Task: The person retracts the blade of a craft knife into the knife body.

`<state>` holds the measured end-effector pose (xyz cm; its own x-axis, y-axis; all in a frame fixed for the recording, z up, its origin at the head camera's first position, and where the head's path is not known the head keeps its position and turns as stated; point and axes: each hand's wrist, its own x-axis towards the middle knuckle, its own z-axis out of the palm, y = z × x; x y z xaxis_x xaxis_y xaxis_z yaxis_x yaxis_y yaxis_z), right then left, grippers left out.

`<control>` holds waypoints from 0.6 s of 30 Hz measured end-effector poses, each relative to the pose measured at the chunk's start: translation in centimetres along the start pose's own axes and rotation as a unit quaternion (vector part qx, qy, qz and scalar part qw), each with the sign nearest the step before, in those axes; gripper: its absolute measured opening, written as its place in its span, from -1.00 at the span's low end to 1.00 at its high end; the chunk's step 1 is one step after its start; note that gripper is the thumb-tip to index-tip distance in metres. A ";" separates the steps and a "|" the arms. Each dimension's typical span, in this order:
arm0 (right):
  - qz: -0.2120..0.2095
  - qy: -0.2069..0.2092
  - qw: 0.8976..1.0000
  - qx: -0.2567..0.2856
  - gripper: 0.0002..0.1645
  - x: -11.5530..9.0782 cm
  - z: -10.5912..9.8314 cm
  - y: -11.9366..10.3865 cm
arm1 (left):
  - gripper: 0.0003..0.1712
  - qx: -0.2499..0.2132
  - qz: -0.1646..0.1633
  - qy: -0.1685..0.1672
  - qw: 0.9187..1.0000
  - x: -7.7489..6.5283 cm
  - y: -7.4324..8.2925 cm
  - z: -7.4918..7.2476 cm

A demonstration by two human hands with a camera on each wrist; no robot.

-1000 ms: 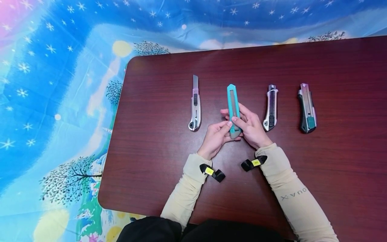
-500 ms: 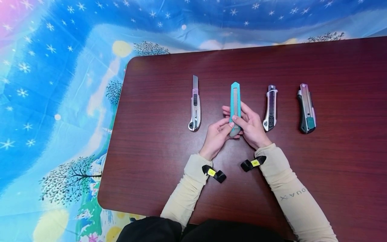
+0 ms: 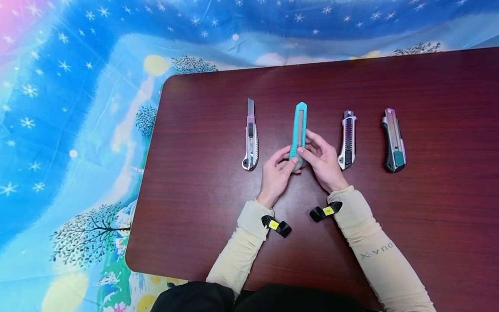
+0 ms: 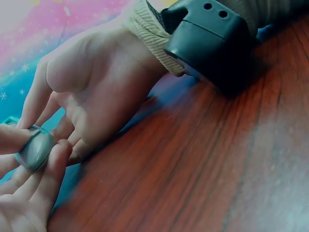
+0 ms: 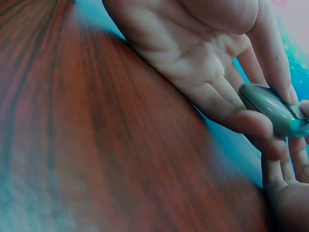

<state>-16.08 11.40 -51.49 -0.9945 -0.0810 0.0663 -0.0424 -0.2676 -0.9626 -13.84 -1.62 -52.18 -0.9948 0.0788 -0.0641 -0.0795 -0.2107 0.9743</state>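
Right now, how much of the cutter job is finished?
Done: the turquoise cutter is up off the table. In hand: the left hand and right hand both grip it near its lower end. To do: probably setting it down, as it isn't on the table yet. The long-bladed cutter, black-centred cutter and green-slider cutter lie there; I can't tell whether they've had a turn.

Fingers [image 3: 291,165] partly hide lower end of teal cutter [image 3: 298,133], cropped by right wrist view's edge; counter [image 3: 195,182] runs past head view's right edge; print on yellow labels [image 3: 274,225] too small to read.
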 end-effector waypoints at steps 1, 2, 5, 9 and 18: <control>-0.002 0.002 1.000 -0.002 -0.39 0.0 0.0 0.0 | -0.58 0.011 0.013 0.007 1.000 0.0 0.0 0.0; -0.006 0.005 1.000 -0.005 -0.39 0.0 0.0 0.0 | -0.58 0.024 0.026 0.013 0.999 0.0 0.1 0.0; -0.018 0.018 1.000 -0.016 -0.37 0.1 0.0 0.1 | -0.57 0.089 0.067 0.023 0.993 0.0 0.1 -0.1; -0.026 0.045 0.998 -0.038 -0.37 0.1 0.1 0.1 | -0.51 0.208 0.117 0.029 0.971 -0.1 0.0 -0.3; -0.010 0.088 0.994 -0.066 -0.40 0.2 0.1 0.3 | -0.32 0.364 0.156 0.013 0.918 -0.1 0.2 -0.6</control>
<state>-16.26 11.21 -51.70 -0.9942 0.0948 0.0499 -0.0628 -0.1379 -0.9885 -13.76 -2.26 -52.11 -0.9639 0.1001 0.2469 0.2638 0.4880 0.8320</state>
